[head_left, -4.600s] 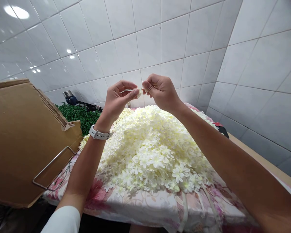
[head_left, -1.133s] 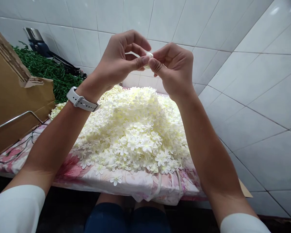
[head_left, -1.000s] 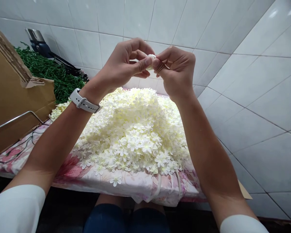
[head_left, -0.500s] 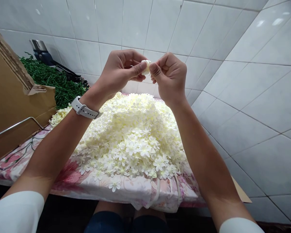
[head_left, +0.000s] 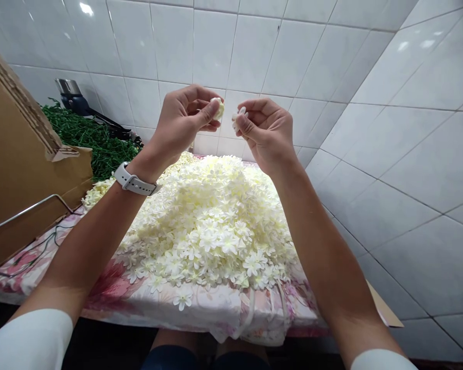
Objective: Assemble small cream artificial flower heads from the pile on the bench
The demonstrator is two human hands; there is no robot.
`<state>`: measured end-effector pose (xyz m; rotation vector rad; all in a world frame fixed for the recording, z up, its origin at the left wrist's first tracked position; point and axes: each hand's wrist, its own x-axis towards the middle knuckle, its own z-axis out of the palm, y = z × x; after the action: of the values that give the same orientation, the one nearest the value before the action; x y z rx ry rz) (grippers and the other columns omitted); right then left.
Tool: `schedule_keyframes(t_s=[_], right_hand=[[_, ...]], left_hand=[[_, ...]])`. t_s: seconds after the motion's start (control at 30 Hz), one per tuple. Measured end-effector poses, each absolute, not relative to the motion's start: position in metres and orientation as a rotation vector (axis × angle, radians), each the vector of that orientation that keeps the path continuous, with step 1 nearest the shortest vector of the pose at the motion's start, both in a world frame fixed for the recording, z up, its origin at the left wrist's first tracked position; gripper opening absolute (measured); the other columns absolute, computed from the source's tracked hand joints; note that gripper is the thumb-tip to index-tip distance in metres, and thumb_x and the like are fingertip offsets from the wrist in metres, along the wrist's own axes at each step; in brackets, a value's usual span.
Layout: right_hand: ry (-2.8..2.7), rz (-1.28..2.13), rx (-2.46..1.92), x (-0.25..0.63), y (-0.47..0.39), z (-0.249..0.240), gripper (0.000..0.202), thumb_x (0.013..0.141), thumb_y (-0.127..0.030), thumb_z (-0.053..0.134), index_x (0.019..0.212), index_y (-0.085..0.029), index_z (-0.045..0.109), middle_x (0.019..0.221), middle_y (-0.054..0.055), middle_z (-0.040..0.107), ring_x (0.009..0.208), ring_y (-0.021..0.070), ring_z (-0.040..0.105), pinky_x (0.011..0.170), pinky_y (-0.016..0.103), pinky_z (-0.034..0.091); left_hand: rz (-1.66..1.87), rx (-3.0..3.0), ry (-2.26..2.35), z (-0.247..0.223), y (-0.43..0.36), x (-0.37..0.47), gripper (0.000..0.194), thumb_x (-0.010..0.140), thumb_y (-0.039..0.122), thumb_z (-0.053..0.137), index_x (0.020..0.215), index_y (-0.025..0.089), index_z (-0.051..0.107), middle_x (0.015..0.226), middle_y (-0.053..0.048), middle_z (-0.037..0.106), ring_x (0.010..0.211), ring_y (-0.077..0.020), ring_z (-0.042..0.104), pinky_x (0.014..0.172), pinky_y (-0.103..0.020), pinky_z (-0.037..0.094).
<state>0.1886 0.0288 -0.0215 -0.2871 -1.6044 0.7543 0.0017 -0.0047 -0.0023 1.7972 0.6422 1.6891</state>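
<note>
Between the thumb and fingers of my left hand (head_left: 187, 115) is a small stack of cream artificial flower petals (head_left: 218, 109). My right hand (head_left: 268, 126) pinches a single white artificial flower (head_left: 239, 119) at its thumb and fingertips. A small gap separates the two hands, both raised above a large heap of loose white and pale yellow artificial flowers (head_left: 216, 226). One loose flower (head_left: 182, 301) lies apart near the table's front edge.
A flower-patterned cloth (head_left: 146, 308) covers the table. To the left are a cardboard box (head_left: 34, 174), a bent metal rod (head_left: 31, 208), a bundle of green stems (head_left: 88, 139) and a dark blue flask (head_left: 73, 97). Tiled walls stand behind and at right.
My hands have drawn apart from where they met. The flower in my right hand is now separate from the petals in my left. The view has shifted slightly.
</note>
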Motion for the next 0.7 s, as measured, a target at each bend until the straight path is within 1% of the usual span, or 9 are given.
schedule_keyframes(t_s=[0.07, 0.17, 0.27, 0.5, 0.63, 0.7], right_hand=[[-1.603, 0.751, -0.279, 0.188, 0.029, -0.022, 0.041, 0.063, -0.053, 0.094, 0.083, -0.028, 0.068, 0.081, -0.002, 0.069, 0.068, 0.0114, 0.061, 0.066, 0.028, 0.060], [-1.585, 0.720, -0.301, 0.186, 0.028, -0.023, 0.043, 0.061, -0.050, 0.096, 0.080, -0.027, 0.065, 0.077, -0.003, 0.066, 0.065, 0.0115, 0.060, 0.061, 0.028, 0.058], [-1.581, 0.667, -0.349, 0.183, 0.026, -0.023, 0.043, 0.064, -0.051, 0.094, 0.079, -0.027, 0.063, 0.073, -0.003, 0.062, 0.064, 0.0117, 0.058, 0.056, 0.028, 0.054], [-1.634, 0.648, -0.310, 0.183, 0.028, -0.024, 0.049, 0.067, -0.062, 0.088, 0.081, -0.026, 0.057, 0.073, -0.003, 0.057, 0.064, 0.0112, 0.054, 0.054, 0.028, 0.050], [-1.649, 0.676, -0.250, 0.184, 0.035, -0.026, 0.045, 0.077, -0.061, 0.082, 0.087, -0.026, 0.055, 0.074, -0.004, 0.054, 0.062, 0.0099, 0.051, 0.053, 0.026, 0.049], [-1.615, 0.714, -0.246, 0.184, 0.036, -0.026, 0.045, 0.077, -0.060, 0.082, 0.088, -0.025, 0.055, 0.071, -0.005, 0.052, 0.058, 0.0083, 0.049, 0.053, 0.025, 0.048]], left_hand=[[1.695, 1.806, 0.636, -0.002, -0.004, 0.000, 0.013, 0.081, 0.030, 0.084, 0.086, 0.023, 0.075, 0.079, -0.002, 0.076, 0.069, -0.0132, 0.071, 0.071, -0.027, 0.061], [1.719, 1.808, 0.629, -0.001, -0.004, -0.002, 0.015, 0.080, 0.036, 0.084, 0.085, 0.023, 0.076, 0.079, -0.002, 0.076, 0.068, -0.0128, 0.070, 0.070, -0.027, 0.062], [1.728, 1.822, 0.621, -0.001, -0.004, -0.003, 0.019, 0.080, 0.039, 0.084, 0.085, 0.022, 0.076, 0.079, -0.003, 0.075, 0.068, -0.0121, 0.070, 0.070, -0.026, 0.061], [1.718, 1.828, 0.634, 0.000, -0.006, 0.000, 0.026, 0.079, 0.039, 0.085, 0.085, 0.018, 0.071, 0.075, -0.002, 0.073, 0.069, -0.0106, 0.070, 0.070, -0.024, 0.061], [1.727, 1.836, 0.626, 0.000, -0.006, 0.001, 0.022, 0.080, 0.034, 0.085, 0.086, 0.017, 0.072, 0.074, -0.001, 0.073, 0.065, -0.0085, 0.069, 0.067, -0.021, 0.060], [1.722, 1.834, 0.619, 0.000, -0.006, 0.002, 0.018, 0.081, 0.031, 0.084, 0.085, 0.017, 0.072, 0.074, 0.000, 0.072, 0.064, -0.0080, 0.068, 0.065, -0.021, 0.059]])
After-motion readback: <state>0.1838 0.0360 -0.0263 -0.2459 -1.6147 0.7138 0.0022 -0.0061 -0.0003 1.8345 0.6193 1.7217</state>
